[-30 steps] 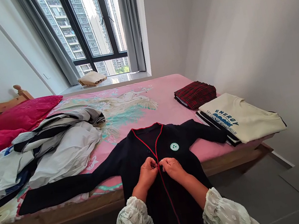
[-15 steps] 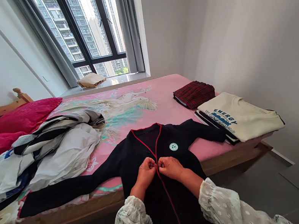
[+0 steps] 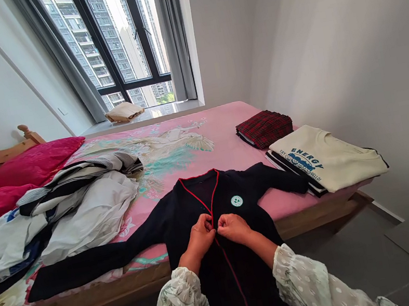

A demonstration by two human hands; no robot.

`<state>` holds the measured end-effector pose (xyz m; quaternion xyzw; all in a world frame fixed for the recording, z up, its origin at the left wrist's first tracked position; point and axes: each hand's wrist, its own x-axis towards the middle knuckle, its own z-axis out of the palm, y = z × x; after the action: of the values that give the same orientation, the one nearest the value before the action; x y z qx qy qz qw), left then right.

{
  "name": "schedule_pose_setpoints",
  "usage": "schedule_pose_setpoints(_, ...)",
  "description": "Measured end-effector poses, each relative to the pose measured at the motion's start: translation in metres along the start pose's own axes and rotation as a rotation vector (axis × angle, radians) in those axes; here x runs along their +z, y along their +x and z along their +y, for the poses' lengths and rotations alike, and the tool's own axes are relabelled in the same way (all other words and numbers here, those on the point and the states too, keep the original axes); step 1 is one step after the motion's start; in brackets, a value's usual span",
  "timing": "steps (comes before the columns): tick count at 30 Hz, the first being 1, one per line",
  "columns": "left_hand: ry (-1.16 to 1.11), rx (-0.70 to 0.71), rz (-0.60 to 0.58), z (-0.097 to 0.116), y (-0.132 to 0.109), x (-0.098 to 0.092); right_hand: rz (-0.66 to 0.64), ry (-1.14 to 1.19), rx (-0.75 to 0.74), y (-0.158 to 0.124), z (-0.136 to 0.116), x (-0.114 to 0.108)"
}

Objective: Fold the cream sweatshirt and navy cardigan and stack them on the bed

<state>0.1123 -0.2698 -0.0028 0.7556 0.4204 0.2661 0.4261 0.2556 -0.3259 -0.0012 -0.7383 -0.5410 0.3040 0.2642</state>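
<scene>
A dark navy cardigan (image 3: 184, 217) with red trim and a round green badge lies face up on the pink bed sheet (image 3: 226, 141), its sleeves spread and its lower part hanging over the bed's wooden edge. My left hand (image 3: 200, 236) and my right hand (image 3: 233, 227) meet at the red front seam, just below the V-neck. Both hands are closed in a pinch on the two front edges of the cardigan, knuckles up, fingertips touching at the seam.
A heap of unfolded white, striped and dark clothes (image 3: 53, 216) lies to the left, beside magenta pillows (image 3: 28, 163). At the right sit a folded red plaid garment (image 3: 265, 127) and a folded cream T-shirt (image 3: 328, 157) on other folded clothes. A wall runs along the right.
My hands have stayed at the cardigan's front seam, with only slight shifts of the fingers. The view has tilted a little.
</scene>
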Motion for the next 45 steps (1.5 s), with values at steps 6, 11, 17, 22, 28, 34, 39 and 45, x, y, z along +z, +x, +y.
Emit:
schedule_pose_setpoints(6, 0.006, 0.019, -0.007, 0.002, -0.003, 0.001, -0.182, 0.14, 0.064, 0.015, 0.004, -0.003)
schedule_pose_setpoints(11, -0.027, 0.009, -0.01, -0.002, -0.003, 0.001, -0.117, 0.098, -0.004, 0.002, -0.002, -0.002)
schedule_pose_setpoints(17, -0.041, 0.002, 0.002, -0.005, -0.001, 0.002, -0.024, 0.038, -0.066, -0.007, -0.007, -0.004)
schedule_pose_setpoints(22, -0.01, 0.014, 0.01, -0.005, -0.002, 0.002, -0.196, 0.104, 0.028, 0.006, -0.001, -0.007)
schedule_pose_setpoints(28, 0.038, 0.033, 0.056, -0.002, -0.006, 0.003, -0.102, 0.043, 0.084, 0.023, -0.008, -0.017)
schedule_pose_setpoints(34, 0.113, 0.051, 0.098, 0.0, -0.008, 0.003, 0.157, -0.082, 0.11, 0.046, -0.027, -0.012)
schedule_pose_setpoints(39, 0.185, 0.061, 0.176, 0.002, 0.002, 0.0, 0.169, -0.112, 0.115, 0.059, -0.026, -0.004)
schedule_pose_setpoints(45, 0.265, 0.059, 0.261, 0.007, 0.042, -0.007, 0.181, -0.023, 0.072, 0.053, -0.007, -0.009)
